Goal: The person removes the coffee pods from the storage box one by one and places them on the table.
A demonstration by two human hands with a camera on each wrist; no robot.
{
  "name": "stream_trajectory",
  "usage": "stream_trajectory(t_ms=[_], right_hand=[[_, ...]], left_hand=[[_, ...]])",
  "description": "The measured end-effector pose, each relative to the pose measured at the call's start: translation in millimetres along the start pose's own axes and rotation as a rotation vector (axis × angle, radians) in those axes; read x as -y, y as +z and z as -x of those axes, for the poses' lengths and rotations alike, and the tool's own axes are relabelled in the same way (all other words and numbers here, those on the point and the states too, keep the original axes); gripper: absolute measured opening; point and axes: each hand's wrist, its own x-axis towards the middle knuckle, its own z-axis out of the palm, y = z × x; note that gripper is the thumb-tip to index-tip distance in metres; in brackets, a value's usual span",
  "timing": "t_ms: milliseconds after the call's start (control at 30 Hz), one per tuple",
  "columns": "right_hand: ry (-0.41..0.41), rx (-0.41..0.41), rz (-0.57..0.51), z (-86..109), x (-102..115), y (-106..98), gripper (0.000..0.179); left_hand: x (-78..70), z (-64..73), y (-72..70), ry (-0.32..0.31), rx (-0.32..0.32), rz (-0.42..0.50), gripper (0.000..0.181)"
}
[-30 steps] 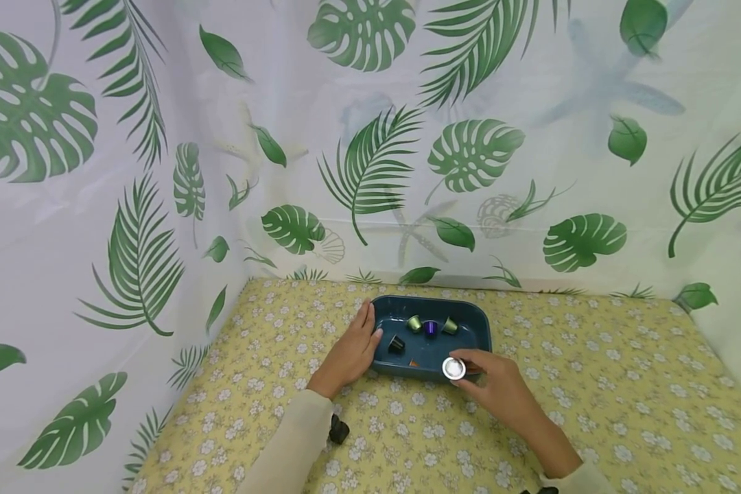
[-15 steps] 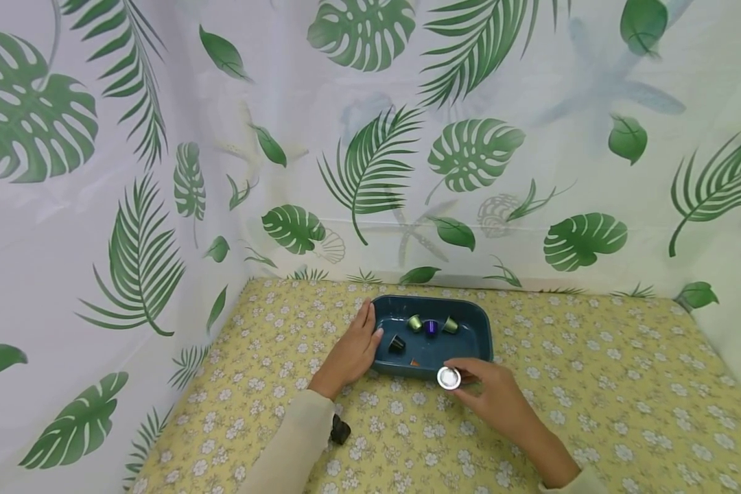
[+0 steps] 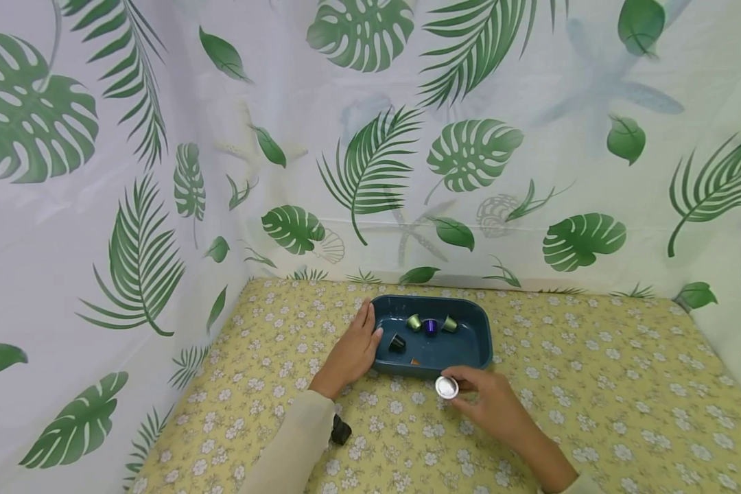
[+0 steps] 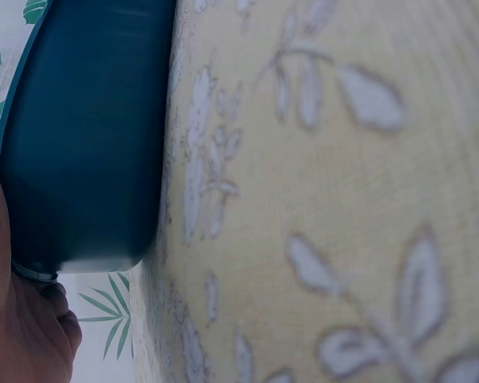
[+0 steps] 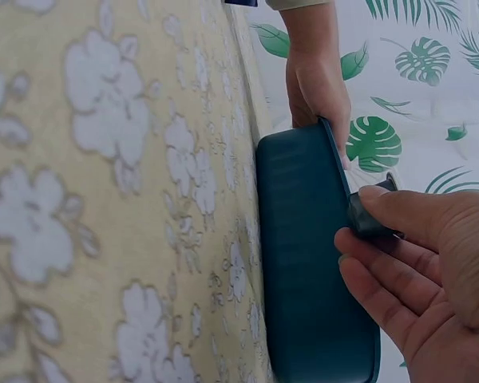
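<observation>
A dark blue rectangular dish [image 3: 432, 355] holds several small coffee capsules. Two are green, including one light green capsule [image 3: 414, 322]; beside it lies a purple capsule [image 3: 430, 328], with a black capsule [image 3: 397, 343] farther left. An orange capsule [image 3: 414, 361] is mostly hidden by the near wall. At the dish's left end my left hand [image 3: 350, 350] grips the rim, thumb over the edge and fingers outside. My right hand [image 3: 490, 398] pinches a dark coffee capsule [image 5: 371, 215] between thumb and fingers, just off the near right rim; its silver foil lid [image 3: 447, 387] shows in the head view.
A yellow floral cloth [image 3: 593, 384] covers the table under the dish. Behind and to the left hang white leaf-print curtains [image 3: 370, 171]. A black strap piece [image 3: 341, 431] shows at my left sleeve.
My right hand has moved the pinched capsule slightly left and toward me, from over the near rim to outside it. My left hand and the dish have stayed put.
</observation>
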Motion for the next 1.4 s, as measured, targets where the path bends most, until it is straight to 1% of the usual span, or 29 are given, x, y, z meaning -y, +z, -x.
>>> stream_trajectory(t_ms=[100,200,400,533,767,933,1233,1400], right_hand=[[0.037,0.046,-0.020,1.1,0.8,1.8,0.037],[0.058,0.077,-0.036,1.5,1.2,3.8,0.035],[0.098,0.112,-0.060,1.5,-0.4,8.7,0.033],[0.109,0.134,-0.080,2.9,-2.5,12.2,0.032],[0.128,0.161,0.002,4.5,-3.8,15.7,0.032],[0.140,0.179,0.037,4.0,-3.6,16.9,0.032],[0.136,0.240,0.065,1.2,-7.8,19.2,0.034],[0.125,0.268,0.063,0.5,-9.4,20.3,0.035]], left_hand=[[0.2,0.7,0.3,-0.006,0.002,0.001,0.063],[0.3,0.8,0.7,-0.007,0.000,0.003,0.063],[0.8,-0.1,1.0,-0.011,-0.005,0.006,0.063],[1.3,-0.4,2.1,-0.016,-0.007,0.012,0.064],[1.1,0.6,1.0,-0.002,-0.006,0.023,0.063],[0.6,0.9,0.5,-0.004,0.002,0.023,0.064],[0.2,0.2,-0.4,0.003,0.005,0.026,0.064],[0.4,-0.4,-0.1,-0.003,0.006,0.023,0.065]])
